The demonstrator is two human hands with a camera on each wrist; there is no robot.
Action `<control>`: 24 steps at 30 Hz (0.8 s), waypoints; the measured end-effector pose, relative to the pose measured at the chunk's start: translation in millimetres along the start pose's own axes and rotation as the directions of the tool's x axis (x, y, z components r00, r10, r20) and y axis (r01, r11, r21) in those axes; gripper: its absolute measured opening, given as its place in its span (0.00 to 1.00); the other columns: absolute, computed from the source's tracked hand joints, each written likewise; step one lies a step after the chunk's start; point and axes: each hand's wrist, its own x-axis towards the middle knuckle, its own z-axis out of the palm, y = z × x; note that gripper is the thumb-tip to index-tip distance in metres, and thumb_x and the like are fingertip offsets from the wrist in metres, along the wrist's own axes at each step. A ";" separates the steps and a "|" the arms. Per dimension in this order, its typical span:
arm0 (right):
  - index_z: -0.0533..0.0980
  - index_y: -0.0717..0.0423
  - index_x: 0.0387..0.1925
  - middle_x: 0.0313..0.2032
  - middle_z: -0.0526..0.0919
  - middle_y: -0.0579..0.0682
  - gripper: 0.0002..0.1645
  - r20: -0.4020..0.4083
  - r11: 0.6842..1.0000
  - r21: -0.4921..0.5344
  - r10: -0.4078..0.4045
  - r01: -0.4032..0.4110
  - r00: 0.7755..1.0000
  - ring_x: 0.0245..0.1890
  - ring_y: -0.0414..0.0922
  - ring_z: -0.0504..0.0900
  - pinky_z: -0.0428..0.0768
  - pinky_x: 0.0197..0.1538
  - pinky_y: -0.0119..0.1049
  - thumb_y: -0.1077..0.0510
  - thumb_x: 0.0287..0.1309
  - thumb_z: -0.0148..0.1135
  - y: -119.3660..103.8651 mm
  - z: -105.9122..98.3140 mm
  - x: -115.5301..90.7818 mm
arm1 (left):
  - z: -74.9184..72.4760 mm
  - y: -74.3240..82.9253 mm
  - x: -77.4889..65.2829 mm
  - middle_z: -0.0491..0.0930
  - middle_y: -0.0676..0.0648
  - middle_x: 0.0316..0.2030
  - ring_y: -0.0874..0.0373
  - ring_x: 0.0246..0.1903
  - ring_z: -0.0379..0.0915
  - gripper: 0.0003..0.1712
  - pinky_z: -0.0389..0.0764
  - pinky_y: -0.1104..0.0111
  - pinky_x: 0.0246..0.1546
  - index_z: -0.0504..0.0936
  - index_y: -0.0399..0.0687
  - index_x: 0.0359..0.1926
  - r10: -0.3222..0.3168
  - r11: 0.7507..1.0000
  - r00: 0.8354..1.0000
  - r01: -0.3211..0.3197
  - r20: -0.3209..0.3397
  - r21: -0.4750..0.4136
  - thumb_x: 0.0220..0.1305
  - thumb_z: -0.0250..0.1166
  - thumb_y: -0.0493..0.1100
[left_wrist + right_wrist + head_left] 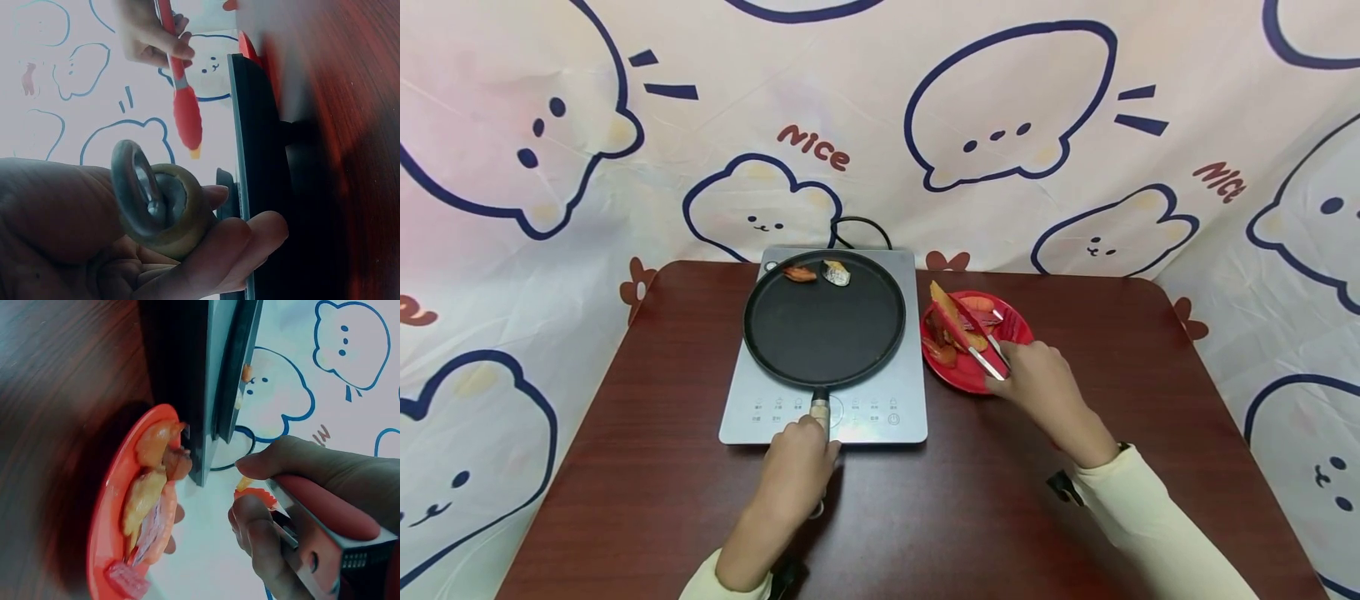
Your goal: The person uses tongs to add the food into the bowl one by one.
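My left hand [797, 467] grips the handle [820, 408] of a flat black frying pan [826, 333]. The left wrist view shows the handle's end with its metal hanging ring [128, 187] in my curled fingers. Near the pan's far rim lie a reddish-brown food piece [800, 274] and a silver-skinned piece [836, 273]. My right hand [1041, 379] holds red-tipped metal tongs [987, 364] over a red plate [953, 380]. A yellow food piece [940, 296] is pinched between the tongs' tips. Several food pieces [147, 500] lie on the plate, partly hidden by the tongs.
Under the pan is a silver induction cooker [880, 421] with a black cable [865, 221] behind it. It stands on a dark wooden table [647, 400], with the plate close to its right side. A cartoon-printed cloth [880, 100] hangs around the back and sides.
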 end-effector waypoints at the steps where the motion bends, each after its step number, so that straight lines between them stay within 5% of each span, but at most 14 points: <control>1: 0.79 0.65 0.49 0.26 0.84 0.54 0.36 0.002 1.000 0.003 -0.007 0.007 1.000 0.24 0.47 0.78 0.83 0.33 0.42 0.47 0.39 0.77 -1.9 0.1 1.7 | 0.4 0.1 0.1 0.74 0.44 0.17 0.55 0.15 0.72 0.14 0.72 0.66 0.14 0.78 0.31 0.27 -0.001 1.000 1.000 0.001 0.000 -0.002 0.52 0.72 0.39; 7: 0.80 0.63 0.50 0.17 0.78 0.48 0.35 -0.023 0.998 0.008 -0.060 0.060 0.998 0.19 0.43 0.73 0.82 0.31 0.39 0.47 0.40 0.77 -13.9 1.3 12.0 | 1.0 0.2 0.2 0.76 0.43 0.18 0.54 0.16 0.73 0.14 0.73 0.65 0.15 0.77 0.30 0.27 -0.003 1.000 1.000 0.003 0.000 -0.009 0.52 0.72 0.39; 15: 0.79 0.59 0.45 0.26 0.83 0.51 0.31 -0.057 0.997 0.012 -0.081 0.081 0.995 0.25 0.45 0.77 0.83 0.35 0.41 0.46 0.41 0.77 -35.0 0.1 25.3 | 0.8 0.0 0.2 0.77 0.41 0.19 0.51 0.17 0.76 0.15 0.73 0.63 0.15 0.77 0.29 0.27 0.002 1.000 1.000 -0.002 -0.013 0.003 0.51 0.72 0.38; 24: 0.80 0.57 0.38 0.22 0.80 0.47 0.23 -0.060 0.990 0.008 -0.140 0.141 0.988 0.22 0.43 0.76 0.82 0.33 0.37 0.49 0.41 0.76 -58.0 1.1 41.3 | 1.7 0.8 0.3 0.77 0.41 0.19 0.52 0.17 0.75 0.15 0.73 0.63 0.15 0.77 0.29 0.27 -0.013 1.000 1.000 0.013 0.000 -0.010 0.52 0.72 0.39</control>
